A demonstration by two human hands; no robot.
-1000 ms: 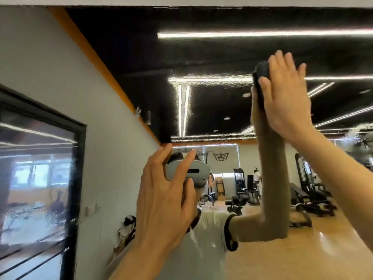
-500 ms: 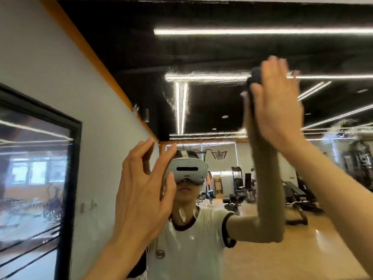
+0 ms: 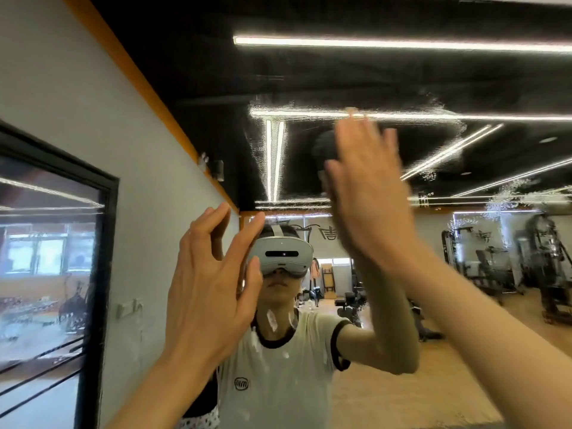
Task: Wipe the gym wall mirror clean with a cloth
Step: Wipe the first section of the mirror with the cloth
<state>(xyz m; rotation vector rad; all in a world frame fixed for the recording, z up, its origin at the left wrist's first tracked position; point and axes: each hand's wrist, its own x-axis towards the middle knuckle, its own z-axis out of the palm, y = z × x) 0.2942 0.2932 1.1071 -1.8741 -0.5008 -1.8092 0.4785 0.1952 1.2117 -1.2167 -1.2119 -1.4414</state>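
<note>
The mirror (image 3: 402, 72) basically fills the whole view, reflecting a black ceiling with long light strips (image 3: 402, 44), the gym machines (image 3: 495, 267) off on the right side and a wood-coloured floor. There's a smeary, streaky patch of wet residue across the glass up around the middle light strip, with more speckled bits trailing off to the right. On the left you get a grey wall with an orange band along its top edge, and a dark-framed window (image 3: 52, 258) set into it. Reflected dead centre is the person in a cream t-shirt (image 3: 278, 382) with dark trim, wearing a white headset (image 3: 283, 255). The right hand (image 3: 368, 193) is up high, flat against the mirror with straight fingers held close together, a bit motion-blurred, pressing the cloth (image 3: 323, 150) onto the glass. The cloth is a dark wad peeking out at the left edge of that palm, just under the streaky patch. The left hand (image 3: 210, 289) is lower and nearer the camera, in front of the reflected face, holding nothing: fingers spread and loosely bent, thumb out to the side. Can't tell if its fingertips actually touch the glass.
</note>
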